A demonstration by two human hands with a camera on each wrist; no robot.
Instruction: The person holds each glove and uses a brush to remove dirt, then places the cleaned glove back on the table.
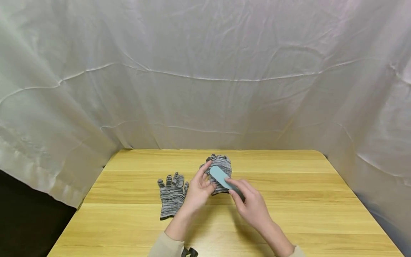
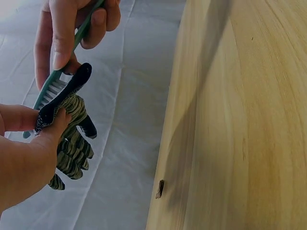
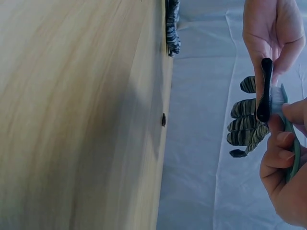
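My left hand (image 1: 197, 192) pinches a grey-and-black striped knit glove (image 1: 224, 163) near its black cuff, holding it above the table. In the left wrist view, the glove's fingers (image 2: 74, 160) hang beyond the cuff. My right hand (image 1: 253, 207) grips a teal brush (image 1: 219, 175) by its handle. White bristles (image 2: 53, 91) face the glove and meet it by the cuff; the right wrist view shows the brush head (image 3: 278, 98) there too. A second matching glove (image 1: 172, 198) lies flat on the table, left of my left hand.
The wooden table (image 1: 308, 200) spreads beneath both hands. A small dark brown fragment (image 2: 159, 189) lies on it. Pale grey curtains (image 1: 205, 103) hang behind the table and at its sides. A black object (image 1: 190, 252) shows beside the left sleeve.
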